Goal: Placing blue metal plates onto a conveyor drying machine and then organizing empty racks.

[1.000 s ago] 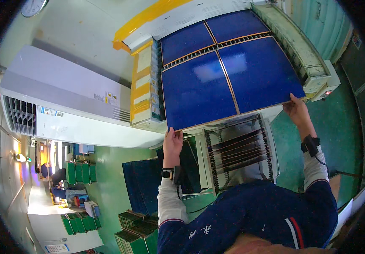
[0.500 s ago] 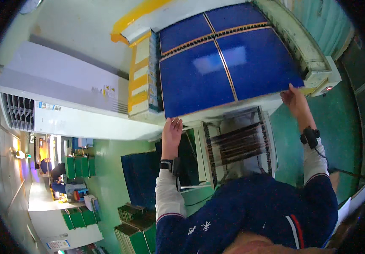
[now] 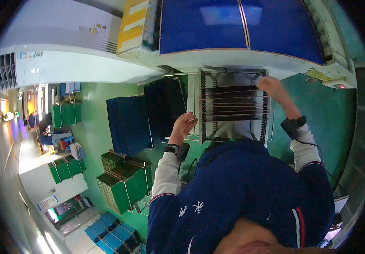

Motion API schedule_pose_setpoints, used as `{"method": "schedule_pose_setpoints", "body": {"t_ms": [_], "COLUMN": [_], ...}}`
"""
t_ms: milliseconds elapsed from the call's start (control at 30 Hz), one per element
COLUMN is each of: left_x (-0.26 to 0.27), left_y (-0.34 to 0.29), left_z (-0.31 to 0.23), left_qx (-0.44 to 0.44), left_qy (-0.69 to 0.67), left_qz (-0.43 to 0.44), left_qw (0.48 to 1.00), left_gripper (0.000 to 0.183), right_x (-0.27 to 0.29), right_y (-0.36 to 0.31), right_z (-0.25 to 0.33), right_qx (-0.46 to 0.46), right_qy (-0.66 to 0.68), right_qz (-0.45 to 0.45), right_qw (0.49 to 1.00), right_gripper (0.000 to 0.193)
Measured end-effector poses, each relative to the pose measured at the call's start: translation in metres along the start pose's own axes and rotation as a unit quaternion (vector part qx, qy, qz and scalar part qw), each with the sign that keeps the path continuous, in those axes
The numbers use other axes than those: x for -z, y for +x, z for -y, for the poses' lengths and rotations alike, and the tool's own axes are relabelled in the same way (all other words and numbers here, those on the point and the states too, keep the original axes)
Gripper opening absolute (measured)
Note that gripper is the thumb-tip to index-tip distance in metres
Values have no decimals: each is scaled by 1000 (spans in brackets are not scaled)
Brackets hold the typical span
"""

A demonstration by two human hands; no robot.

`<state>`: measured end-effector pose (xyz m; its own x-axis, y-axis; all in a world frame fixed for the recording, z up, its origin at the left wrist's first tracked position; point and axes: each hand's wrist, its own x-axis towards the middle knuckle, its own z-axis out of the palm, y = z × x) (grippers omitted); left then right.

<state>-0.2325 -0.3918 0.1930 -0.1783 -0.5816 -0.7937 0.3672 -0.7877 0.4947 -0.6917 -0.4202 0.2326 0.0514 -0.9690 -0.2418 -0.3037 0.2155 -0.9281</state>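
A metal rack [image 3: 202, 106] with slotted sides stands in front of me and holds several thin dark panels [image 3: 234, 101] side by side. My right hand [image 3: 272, 89] is at its upper right corner, fingers bent beside the end of the farthest panel; no grip on it shows. Just outside the rack's left side is my left hand [image 3: 184, 125], with its fingers loosely curled and apart, holding nothing. Beyond the rack, glossy blue boards [image 3: 203, 36] lie flat on a pale machine bed [image 3: 216, 59], out of both hands' touch.
Dark panels [image 3: 127, 122] stand in a rack on the green floor to the left, with green-sided stacks [image 3: 127, 186] nearer me. A white cabinet [image 3: 81, 63] stands at the far left. The machine's side rail [image 3: 335, 46] runs along the right. People [image 3: 47, 133] are in the distance.
Both hands have left the near edge of the blue boards and come back toward me to the slotted rack. My view has tipped downward, showing more of the rack and its panels.
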Motion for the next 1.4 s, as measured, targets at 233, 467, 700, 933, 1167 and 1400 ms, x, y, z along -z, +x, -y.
{"method": "schedule_pose_setpoints", "body": {"t_ms": [233, 467, 700, 933, 1167, 1400], "left_x": [34, 26, 38, 42, 38, 46], "left_y": [-2, -1, 23, 24, 27, 34], "left_z": [60, 108, 121, 119, 121, 140], "left_qx": [-14, -115, -230, -134, -123, -181], "left_qy": [194, 250, 340, 362, 333, 346], "left_qz": [-96, -132, -219, -209, -205, -219], "left_qw": [976, 952, 885, 899, 912, 894], "left_gripper": [43, 33, 31, 34, 37, 41], "right_x": [-61, -79, -77, -73, -71, -76], "right_y": [18, 28, 31, 39, 57, 56], "right_z": [25, 14, 10, -4, -33, -48], "right_qx": [213, 273, 271, 241, 209, 216], "right_qy": [-268, -303, -361, -459, -495, -478], "right_qz": [61, 94, 121, 170, 178, 142], "right_qw": [938, 908, 884, 838, 824, 839], "right_gripper": [25, 22, 21, 22, 18, 17]}}
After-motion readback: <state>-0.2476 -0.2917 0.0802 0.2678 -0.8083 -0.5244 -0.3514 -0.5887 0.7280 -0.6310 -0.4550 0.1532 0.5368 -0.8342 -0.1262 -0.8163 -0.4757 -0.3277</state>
